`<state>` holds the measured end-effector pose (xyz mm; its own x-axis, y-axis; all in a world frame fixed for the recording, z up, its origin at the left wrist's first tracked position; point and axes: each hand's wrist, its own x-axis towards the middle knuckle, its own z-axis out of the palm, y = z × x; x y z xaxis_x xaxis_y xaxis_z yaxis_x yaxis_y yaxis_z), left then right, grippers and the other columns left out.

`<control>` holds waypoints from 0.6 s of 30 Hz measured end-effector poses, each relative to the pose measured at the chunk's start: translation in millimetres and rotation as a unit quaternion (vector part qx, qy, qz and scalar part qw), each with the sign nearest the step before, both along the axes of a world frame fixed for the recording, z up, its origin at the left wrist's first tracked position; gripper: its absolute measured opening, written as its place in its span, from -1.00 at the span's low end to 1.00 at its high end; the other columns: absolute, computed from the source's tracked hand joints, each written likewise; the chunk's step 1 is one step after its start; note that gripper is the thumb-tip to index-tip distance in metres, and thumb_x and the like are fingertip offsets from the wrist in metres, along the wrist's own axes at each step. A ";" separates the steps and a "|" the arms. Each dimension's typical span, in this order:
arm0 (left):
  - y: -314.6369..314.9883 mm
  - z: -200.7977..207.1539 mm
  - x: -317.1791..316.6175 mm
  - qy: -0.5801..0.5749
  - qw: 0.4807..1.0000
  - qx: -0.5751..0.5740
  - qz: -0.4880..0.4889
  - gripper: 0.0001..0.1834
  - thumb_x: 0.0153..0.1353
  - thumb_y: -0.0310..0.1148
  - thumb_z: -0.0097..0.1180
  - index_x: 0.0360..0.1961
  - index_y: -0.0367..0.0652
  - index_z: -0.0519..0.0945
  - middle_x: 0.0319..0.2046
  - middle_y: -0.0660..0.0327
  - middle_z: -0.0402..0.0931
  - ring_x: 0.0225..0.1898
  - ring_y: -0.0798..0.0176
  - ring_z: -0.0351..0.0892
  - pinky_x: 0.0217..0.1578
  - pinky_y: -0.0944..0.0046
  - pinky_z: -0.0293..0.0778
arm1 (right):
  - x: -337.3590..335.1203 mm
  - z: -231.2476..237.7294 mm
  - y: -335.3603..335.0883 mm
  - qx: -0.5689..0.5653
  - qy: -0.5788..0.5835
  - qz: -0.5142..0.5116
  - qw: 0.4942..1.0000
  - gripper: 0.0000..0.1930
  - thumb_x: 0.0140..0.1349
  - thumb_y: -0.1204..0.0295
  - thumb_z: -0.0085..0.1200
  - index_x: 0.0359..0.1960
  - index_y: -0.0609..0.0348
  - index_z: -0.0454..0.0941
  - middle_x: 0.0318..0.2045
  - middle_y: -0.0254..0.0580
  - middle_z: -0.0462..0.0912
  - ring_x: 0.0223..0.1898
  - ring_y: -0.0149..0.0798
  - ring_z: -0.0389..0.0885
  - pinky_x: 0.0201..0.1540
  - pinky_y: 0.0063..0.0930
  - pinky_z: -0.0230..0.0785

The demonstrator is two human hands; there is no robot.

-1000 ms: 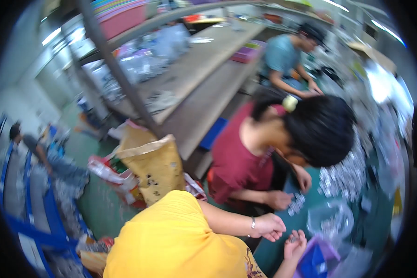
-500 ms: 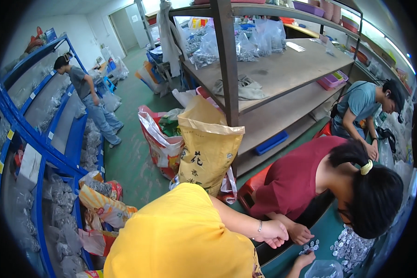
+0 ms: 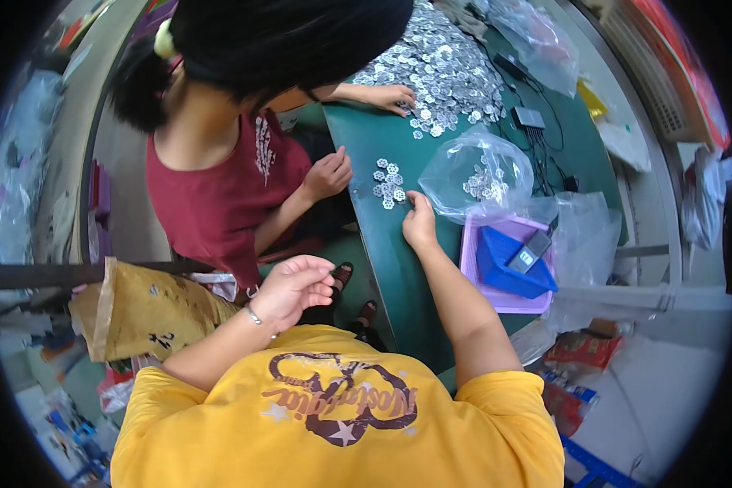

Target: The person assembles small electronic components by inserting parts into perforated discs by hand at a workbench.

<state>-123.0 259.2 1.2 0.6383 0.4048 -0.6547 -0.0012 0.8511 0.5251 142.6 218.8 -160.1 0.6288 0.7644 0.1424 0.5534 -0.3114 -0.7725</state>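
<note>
My left hand point(image 3: 297, 290) is in the air in front of my chest, palm turned up. Its fingers are loosely bent and apart, with nothing visible in them. My right hand point(image 3: 420, 221) rests on the green table point(image 3: 411, 301), its fingers partly hidden and nothing seen held in it. Just left of its fingertips lies a small cluster of flat, grey, flower-shaped pieces with holes point(image 3: 389, 185). A clear plastic bag point(image 3: 447, 175) with more such pieces inside lies to the right of that hand.
A large heap of the same pieces point(image 3: 443, 69) covers the table's far part, where a co-worker's hand point(image 3: 392, 99) touches it. The co-worker's other hand point(image 3: 329, 175) is near the table's left edge. A purple tray point(image 3: 508, 302) holds a blue bin point(image 3: 496, 264). Cables point(image 3: 538, 146) lie behind.
My view has swung from the shelves and aisle to the table, which now fills the middle. My left hand stays raised; my right hand remains beside the small cluster.
</note>
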 end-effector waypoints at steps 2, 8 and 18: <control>-1.4 -2.2 22.1 0.020 0.999 0.018 -0.033 -0.91 0.10 -0.49 -0.03 -0.35 -0.22 0.46 -0.54 0.24 0.48 -0.54 0.39 0.49 -0.48 0.42 0.48 | -0.9 3.6 -21.0 -0.017 0.015 -0.013 1.000 -0.65 -0.12 0.71 -0.19 -0.20 0.25 0.37 -0.23 0.00 0.43 -0.14 0.00 0.40 -0.05 -0.32 0.24; 14.2 -43.3 115.4 0.045 0.966 0.231 -0.107 -0.82 0.08 -0.52 -0.03 -0.25 -0.24 0.38 -0.48 0.28 0.41 -0.50 0.47 0.41 -0.54 0.50 0.40 | -25.9 30.4 -85.4 0.025 0.127 -0.018 0.991 -0.82 -0.05 0.65 -0.10 -0.35 0.28 0.43 -0.29 -0.05 0.45 -0.25 -0.15 0.46 -0.22 -0.46 0.32; 133.0 -151.7 325.8 0.300 0.684 0.659 -0.090 -0.70 -0.08 -0.33 0.12 -0.32 -0.27 0.48 -0.28 -0.04 0.42 -0.20 0.01 0.41 -0.14 0.17 0.34 | -73.2 56.9 -173.5 0.009 0.202 -0.155 0.967 -0.89 0.04 0.62 -0.08 -0.37 0.28 0.47 -0.39 -0.17 0.49 -0.43 -0.39 0.45 -0.38 -0.65 0.30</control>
